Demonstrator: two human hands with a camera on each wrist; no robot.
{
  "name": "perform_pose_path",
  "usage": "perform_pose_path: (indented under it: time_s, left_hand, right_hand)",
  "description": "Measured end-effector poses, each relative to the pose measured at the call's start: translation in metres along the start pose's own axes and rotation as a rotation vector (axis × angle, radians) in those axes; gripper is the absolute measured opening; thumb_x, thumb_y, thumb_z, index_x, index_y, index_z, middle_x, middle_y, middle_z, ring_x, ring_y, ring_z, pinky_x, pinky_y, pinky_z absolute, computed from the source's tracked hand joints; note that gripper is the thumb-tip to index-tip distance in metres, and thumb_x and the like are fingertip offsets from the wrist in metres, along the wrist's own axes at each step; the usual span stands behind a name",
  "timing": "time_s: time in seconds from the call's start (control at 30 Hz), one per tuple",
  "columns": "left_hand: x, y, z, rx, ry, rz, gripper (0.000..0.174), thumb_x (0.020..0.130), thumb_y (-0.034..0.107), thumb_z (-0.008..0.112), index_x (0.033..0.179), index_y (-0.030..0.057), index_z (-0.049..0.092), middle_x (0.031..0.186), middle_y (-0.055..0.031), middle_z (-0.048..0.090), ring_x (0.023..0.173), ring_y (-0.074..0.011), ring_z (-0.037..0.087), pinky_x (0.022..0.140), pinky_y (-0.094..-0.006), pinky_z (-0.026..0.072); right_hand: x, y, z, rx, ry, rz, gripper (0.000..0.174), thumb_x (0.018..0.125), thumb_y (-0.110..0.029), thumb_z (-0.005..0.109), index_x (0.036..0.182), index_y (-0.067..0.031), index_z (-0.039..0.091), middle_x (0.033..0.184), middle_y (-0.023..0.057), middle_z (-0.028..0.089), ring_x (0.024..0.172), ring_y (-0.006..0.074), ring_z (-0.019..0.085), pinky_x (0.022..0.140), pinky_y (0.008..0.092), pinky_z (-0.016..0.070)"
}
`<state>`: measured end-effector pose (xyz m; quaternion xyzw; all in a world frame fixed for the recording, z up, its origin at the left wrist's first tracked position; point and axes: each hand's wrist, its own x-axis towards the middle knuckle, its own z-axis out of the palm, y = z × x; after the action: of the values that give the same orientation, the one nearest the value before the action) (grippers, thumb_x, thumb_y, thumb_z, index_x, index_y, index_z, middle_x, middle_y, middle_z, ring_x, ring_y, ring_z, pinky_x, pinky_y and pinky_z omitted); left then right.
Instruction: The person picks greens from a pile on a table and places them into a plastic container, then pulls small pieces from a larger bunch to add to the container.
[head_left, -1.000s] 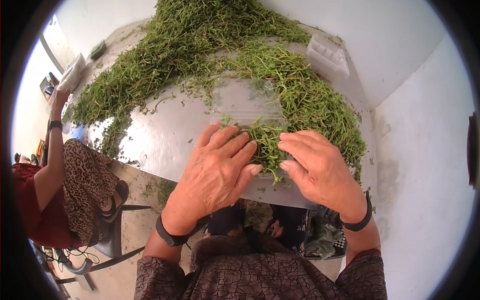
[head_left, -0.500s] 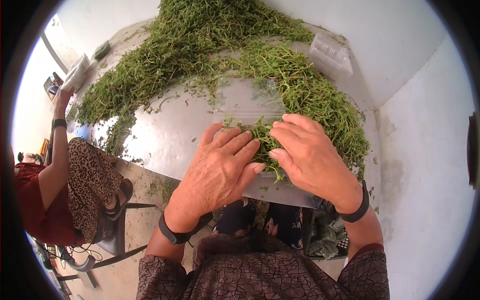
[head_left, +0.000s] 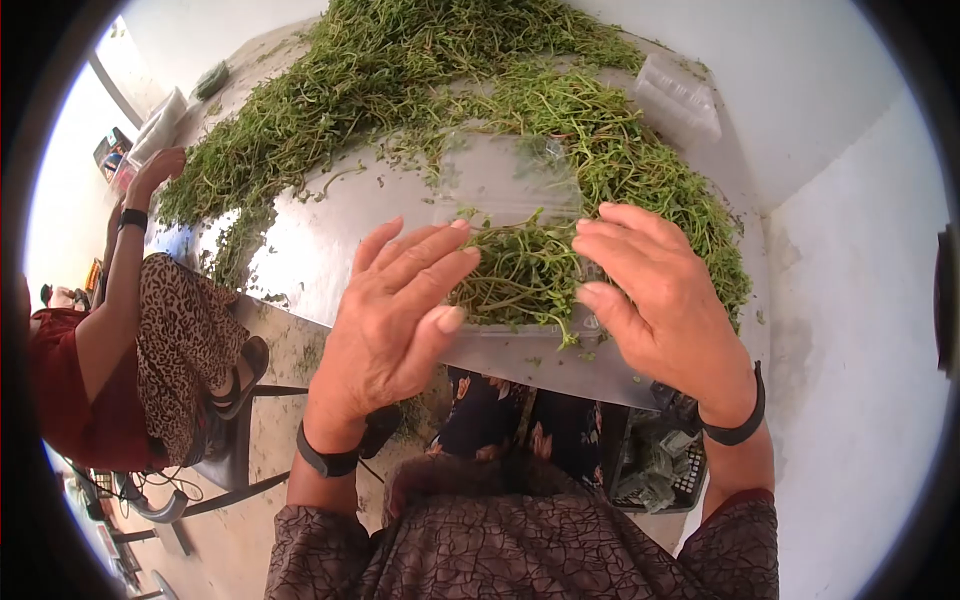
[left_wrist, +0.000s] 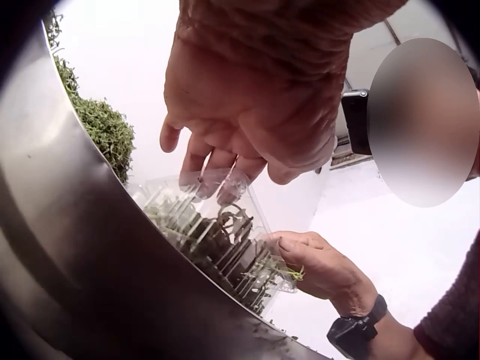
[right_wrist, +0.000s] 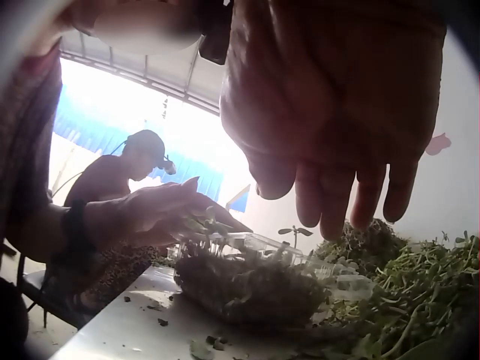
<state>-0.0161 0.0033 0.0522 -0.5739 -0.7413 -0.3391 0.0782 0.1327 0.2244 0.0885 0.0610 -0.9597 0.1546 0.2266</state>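
Dark red cloth covers the upper body of a seated person (head_left: 80,385) at the far left, whose lower garment is leopard-print; the arm, with a black wristband, reaches up beside the clear plastic containers (head_left: 155,130) at that end of the table (head_left: 335,220). From there a broad heap of green leafy stems (head_left: 330,105) curves over the grey metallic tabletop, running behind the work and down its right side.

Next comes the left hand (head_left: 385,310), palm down and released, its fingers extended and slightly spread, thumb apart. The fingertips are at the left end of a shallow rectangular box of clear plastic (head_left: 483,328), overlapping its rim in the left wrist view; whether they touch it I cannot tell. The box lies on the table near its front edge, between the two hands, filled with tangled green stems (head_left: 520,275). Some sprigs stick out over its rim. Its clear lid (head_left: 505,180) is open, spread out on the far side.

To the right of the box, the right hand (head_left: 660,290) is also released, its fingers extended and gently bent, with the tips close to the box's right end; contact is unclear. Farther right and back, a stack of clear plastic boxes (head_left: 680,105) sits beside the heap. Below the table edge is a black lattice basket (head_left: 690,475) holding crumpled-looking, translucent items.
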Motion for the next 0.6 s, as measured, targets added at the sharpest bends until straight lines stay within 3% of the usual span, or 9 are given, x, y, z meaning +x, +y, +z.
perform_pose_path:
  time_s: [0.1, 0.4, 0.47, 0.6]
  left_hand:
    - [-0.008, -0.004, -0.002, 0.027, 0.055, 0.014, 0.05, 0.101, 0.041, 0.038, 0.12, 0.0036, 0.066, 0.131, -0.0157, 0.061, 0.124, -0.0345, 0.056, 0.113, -0.0513, 0.0294]
    - [-0.013, 0.0, 0.005, 0.065, -0.015, 0.117, 0.048, 0.102, 0.042, 0.038, 0.117, 0.0067, 0.067, 0.129, -0.0132, 0.063, 0.123, -0.0334, 0.057, 0.112, -0.0536, 0.0292]
    - [-0.013, 0.001, 0.005, 0.068, -0.038, 0.154, 0.039, 0.093, 0.033, 0.056, 0.114, 0.0024, 0.067, 0.126, -0.0163, 0.062, 0.122, -0.034, 0.056, 0.11, -0.0572, 0.0303]
    - [-0.014, 0.001, 0.007, 0.053, -0.035, 0.168, 0.039, 0.092, 0.034, 0.058, 0.112, 0.0025, 0.068, 0.125, -0.0162, 0.063, 0.122, -0.0337, 0.056, 0.11, -0.058, 0.0304]
  right_hand:
    - [-0.003, -0.007, -0.004, 0.027, -0.086, -0.058, 0.037, 0.08, -0.013, 0.071, 0.112, 0.0029, 0.064, 0.12, 0.0184, 0.065, 0.121, 0.0388, 0.055, 0.099, 0.0473, 0.0449]
    - [-0.013, -0.022, 0.0, 0.044, -0.115, -0.099, 0.033, 0.073, -0.011, 0.076, 0.102, 0.0014, 0.065, 0.116, 0.0161, 0.063, 0.12, 0.0351, 0.054, 0.101, 0.049, 0.0433]
    - [-0.014, -0.024, 0.0, 0.038, -0.117, -0.131, 0.033, 0.073, -0.011, 0.076, 0.101, 0.0008, 0.064, 0.115, 0.0152, 0.061, 0.12, 0.0333, 0.053, 0.102, 0.0492, 0.0423]
    - [-0.015, -0.028, -0.001, 0.053, -0.116, -0.169, 0.03, 0.073, -0.012, 0.076, 0.097, 0.0003, 0.065, 0.114, 0.0146, 0.062, 0.12, 0.0328, 0.053, 0.102, 0.0507, 0.0421]
